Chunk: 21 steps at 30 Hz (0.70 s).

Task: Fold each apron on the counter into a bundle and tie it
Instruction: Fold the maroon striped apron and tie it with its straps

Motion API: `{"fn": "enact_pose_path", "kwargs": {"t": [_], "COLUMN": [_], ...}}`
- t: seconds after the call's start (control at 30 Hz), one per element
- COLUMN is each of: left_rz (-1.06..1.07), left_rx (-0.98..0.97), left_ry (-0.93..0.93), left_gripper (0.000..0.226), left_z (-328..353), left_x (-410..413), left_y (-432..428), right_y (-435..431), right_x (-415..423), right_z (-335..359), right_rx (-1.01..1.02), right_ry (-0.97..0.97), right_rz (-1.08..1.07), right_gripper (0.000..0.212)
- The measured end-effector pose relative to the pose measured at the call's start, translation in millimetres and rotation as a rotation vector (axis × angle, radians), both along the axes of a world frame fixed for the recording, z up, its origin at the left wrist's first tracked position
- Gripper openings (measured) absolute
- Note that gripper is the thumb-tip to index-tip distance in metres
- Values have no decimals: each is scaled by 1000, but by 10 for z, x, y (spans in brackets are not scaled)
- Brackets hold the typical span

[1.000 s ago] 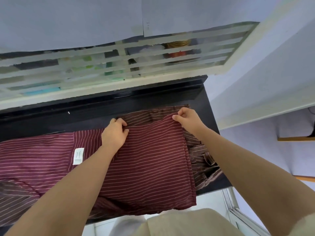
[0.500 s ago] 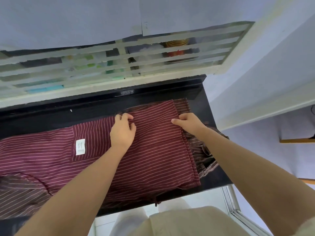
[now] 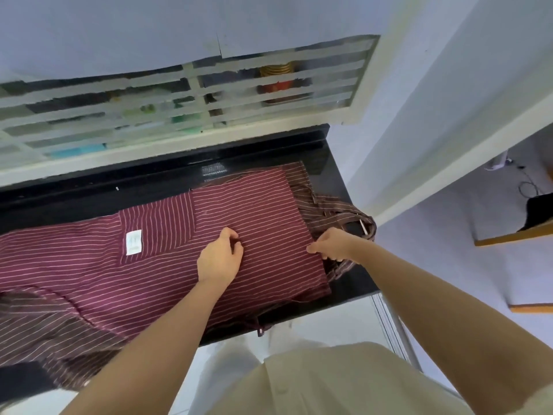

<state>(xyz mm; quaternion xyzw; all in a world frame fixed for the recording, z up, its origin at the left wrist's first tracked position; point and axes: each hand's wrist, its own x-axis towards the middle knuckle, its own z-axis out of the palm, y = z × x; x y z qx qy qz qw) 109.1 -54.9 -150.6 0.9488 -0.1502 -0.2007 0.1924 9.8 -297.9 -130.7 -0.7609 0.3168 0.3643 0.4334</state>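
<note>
Now both grips sit nearer the person than 0.5 s ago, having left the far edge of the folded panel. The left grip [image 3: 220,256] rests mid-panel on the maroon apron [image 3: 254,211], its curled fingers pinching a little cloth. The right grip [image 3: 332,245] clasps the panel's right edge. The maroon apron lies flat on the black tabletop [image 3: 329,151], over a brown striped apron [image 3: 338,209] whose straps bunch just beside the right grip.

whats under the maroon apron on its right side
Under the maroon apron, a brown apron pokes out past the right edge, its straps bunched on the counter. How far it runs beneath is covered.
</note>
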Motion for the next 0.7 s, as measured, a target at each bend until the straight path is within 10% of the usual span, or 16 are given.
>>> {"fn": "enact_pose_path", "kwargs": {"t": [0.33, 0.5, 0.7], "left_rz": [-10, 46, 55], "left_rx": [-30, -120, 88], "left_ry": [-105, -212, -91], "left_gripper": [11, 6, 49], "left_z": [145, 197, 173], "left_x": [-249, -430, -622], "left_y": [479, 1008, 1632], "right_y": [266, 744, 1413], "right_x": [-450, -604, -445], "right_z": [-132, -13, -30], "right_rx": [-290, -397, -293], "right_ry": [16, -330, -159], "right_rz": [7, -165, 140], "right_gripper": [40, 53, 30]}}
